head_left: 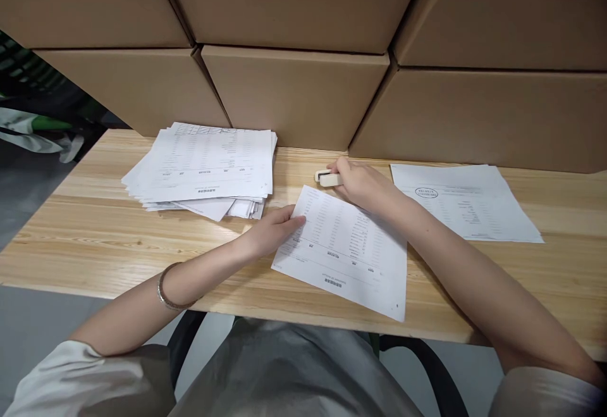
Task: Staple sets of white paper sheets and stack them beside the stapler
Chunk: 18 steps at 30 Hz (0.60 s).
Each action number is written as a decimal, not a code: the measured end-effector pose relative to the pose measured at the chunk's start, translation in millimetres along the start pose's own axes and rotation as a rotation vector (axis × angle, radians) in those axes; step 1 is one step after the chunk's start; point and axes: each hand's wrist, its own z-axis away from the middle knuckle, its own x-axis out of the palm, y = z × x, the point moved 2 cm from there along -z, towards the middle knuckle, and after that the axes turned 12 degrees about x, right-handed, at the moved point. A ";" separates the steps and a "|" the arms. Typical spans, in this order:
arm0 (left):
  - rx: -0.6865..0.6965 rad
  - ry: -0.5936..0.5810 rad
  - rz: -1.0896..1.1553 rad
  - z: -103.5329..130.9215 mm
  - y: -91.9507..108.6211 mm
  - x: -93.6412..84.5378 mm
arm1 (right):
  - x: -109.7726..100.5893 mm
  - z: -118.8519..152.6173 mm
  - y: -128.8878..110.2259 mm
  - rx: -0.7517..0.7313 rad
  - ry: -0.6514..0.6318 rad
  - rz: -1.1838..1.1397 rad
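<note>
A small cream stapler (327, 178) is gripped by the right hand (363, 184), fingers closed over its rear end, at the far corner of a printed sheet (344, 249) that lies askew on the wooden table (95, 233). The near-left edge of that sheet is pinned flat by the fingertips of the left hand (272, 230), which is pressed down rather than closed around anything. Whether the sheet is single or several layers cannot be told.

The sheet's corner could be missed or stapled crooked if the paper slides under the light press of the left hand, since it lies at an angle. The stapler, held only at its end, could tip.

Counted: one stapler; one sheet under the hands; one loose stack of printed papers (208, 164) beyond the left hand, the number of leaves not countable; one pile of stamped sheets (469, 205) to the right of the stapler; a bracelet (165, 287) on the left wrist; six cardboard boxes (294, 94) walled up behind the grip.
</note>
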 end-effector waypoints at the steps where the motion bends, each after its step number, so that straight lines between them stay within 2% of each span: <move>1: 0.005 -0.017 -0.004 0.0 0.3 0.2 | -0.3 0.7 1.0 -0.003 0.010 0.000; 3: 0.012 -0.050 -0.007 0.4 0.8 0.6 | -1.1 0.9 2.9 -0.021 0.046 0.002; 8: 0.009 -0.111 -0.084 2.0 1.1 -0.2 | 1.8 -1.0 3.1 -0.181 0.129 -0.037; 12: -0.004 -0.148 -0.169 1.4 -2.9 -3.1 | 1.5 0.1 -0.7 -0.167 0.190 -0.106; 18: 0.006 -0.213 -0.246 2.6 -0.8 -3.7 | -4.1 4.6 -8.0 -0.122 0.176 -0.207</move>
